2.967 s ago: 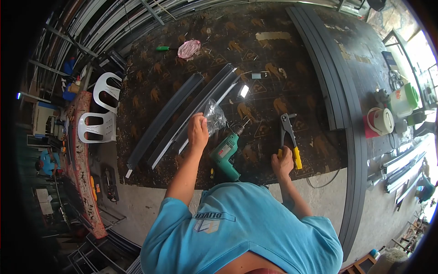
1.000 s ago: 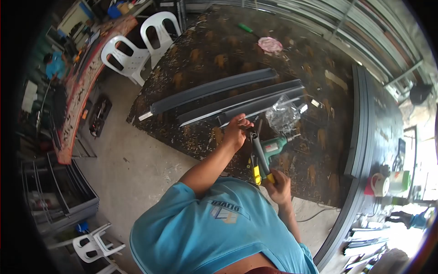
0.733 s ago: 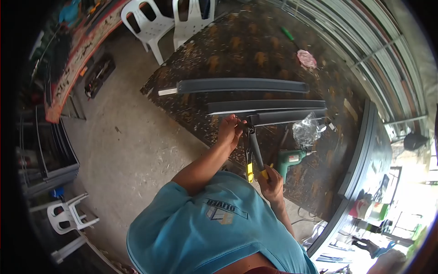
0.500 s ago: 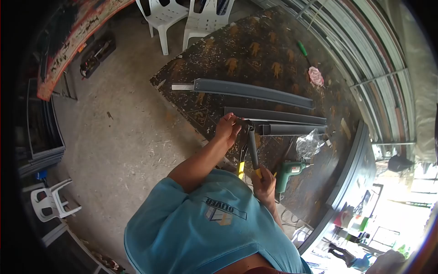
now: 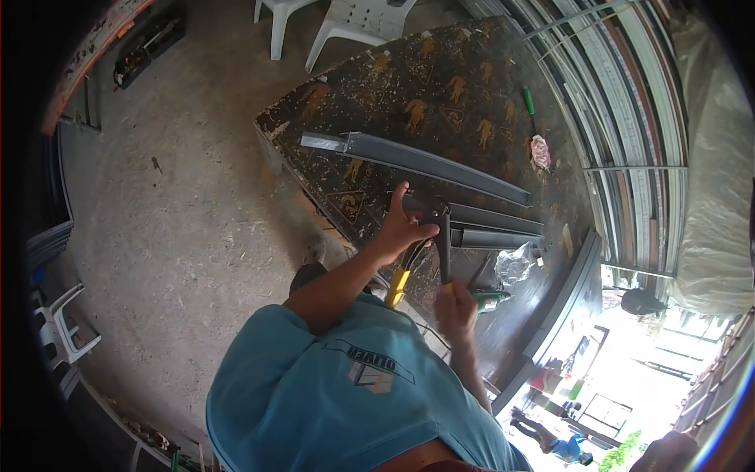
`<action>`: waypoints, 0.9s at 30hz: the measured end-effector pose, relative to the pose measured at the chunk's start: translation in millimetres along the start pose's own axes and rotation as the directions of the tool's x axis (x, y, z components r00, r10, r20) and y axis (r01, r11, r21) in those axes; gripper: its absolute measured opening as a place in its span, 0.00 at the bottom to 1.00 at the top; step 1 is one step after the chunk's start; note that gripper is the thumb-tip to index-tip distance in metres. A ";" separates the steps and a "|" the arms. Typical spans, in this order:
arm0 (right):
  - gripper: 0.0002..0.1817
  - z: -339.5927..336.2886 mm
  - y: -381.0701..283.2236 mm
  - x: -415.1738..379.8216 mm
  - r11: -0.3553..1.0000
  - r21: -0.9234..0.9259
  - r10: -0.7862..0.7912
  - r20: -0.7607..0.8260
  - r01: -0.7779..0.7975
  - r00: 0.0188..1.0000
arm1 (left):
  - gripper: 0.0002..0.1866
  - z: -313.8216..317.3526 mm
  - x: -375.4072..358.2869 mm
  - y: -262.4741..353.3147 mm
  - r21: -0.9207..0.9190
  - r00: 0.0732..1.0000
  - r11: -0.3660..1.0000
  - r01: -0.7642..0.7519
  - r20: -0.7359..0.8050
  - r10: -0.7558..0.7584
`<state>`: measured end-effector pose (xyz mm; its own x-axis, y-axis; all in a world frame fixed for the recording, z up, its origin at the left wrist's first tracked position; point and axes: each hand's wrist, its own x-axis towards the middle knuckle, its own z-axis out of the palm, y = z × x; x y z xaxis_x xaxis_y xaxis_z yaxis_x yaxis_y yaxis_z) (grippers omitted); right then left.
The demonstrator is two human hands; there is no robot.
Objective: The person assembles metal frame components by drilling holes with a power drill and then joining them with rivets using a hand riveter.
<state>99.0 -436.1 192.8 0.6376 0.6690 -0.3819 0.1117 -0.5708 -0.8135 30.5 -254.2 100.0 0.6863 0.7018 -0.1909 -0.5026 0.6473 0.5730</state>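
Note:
My right hand [image 5: 456, 308] is closed round the yellow-marked grip of a long dark tool [image 5: 445, 248], whose head lies at the near ends of the grey metal profiles. My left hand [image 5: 403, 228] is beside that head, thumb and fingers closed on the end of a grey profile [image 5: 409, 201]. Below it hangs a yellow handle [image 5: 397, 288]. Two grey profiles [image 5: 495, 220] lie to the right of the tool head, and a longer profile [image 5: 440, 167] lies farther off on the dark table.
The dark table [image 5: 314, 102] carries a green-handled tool [image 5: 528, 101], a pinkish bundle [image 5: 539, 153], clear plastic [image 5: 515, 264] and a green drill [image 5: 491, 300]. White chairs [image 5: 358, 27] stand beyond. Long profiles are racked at right; a person [image 5: 562, 448] is outside.
The view has shifted. My right hand and the tool's grip have moved so that the hand now covers part of the drill. My left hand's thumb and fingers are spread wider round the profile end.

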 end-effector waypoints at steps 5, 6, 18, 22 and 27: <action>0.20 7.8 -46.9 25.7 0.979 -0.198 -0.028 0.068 0.041 0.997 | 0.51 -19.2 19.2 16.0 -0.013 1.000 1.000 -0.004 -0.020 0.003; 0.20 21.6 -41.1 35.4 0.978 -0.206 -0.023 0.070 0.037 0.997 | 0.50 -13.7 21.3 20.0 -0.129 0.989 0.989 -0.077 -0.134 0.059; 0.20 103.2 -53.8 128.3 0.806 -0.368 -0.420 0.195 0.463 0.886 | 0.11 -58.8 80.5 44.6 -0.275 0.835 0.913 -0.300 -0.538 0.112; 0.20 110.2 -52.7 132.6 0.796 -0.370 -0.427 0.219 0.479 0.877 | 0.10 -68.0 82.1 44.5 -0.296 0.848 0.921 -0.254 -0.526 0.065; 0.17 113.0 -54.5 130.4 0.778 -0.362 -0.473 0.201 0.514 0.858 | 0.11 -74.9 83.7 37.5 -0.259 0.866 0.933 -0.248 -0.492 0.094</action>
<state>90.0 -263.9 137.8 0.3410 0.9395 -0.0310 0.6906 -0.2728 -0.6698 29.8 -148.9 45.8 0.2884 0.8143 -0.5037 -0.7758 0.5071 0.3756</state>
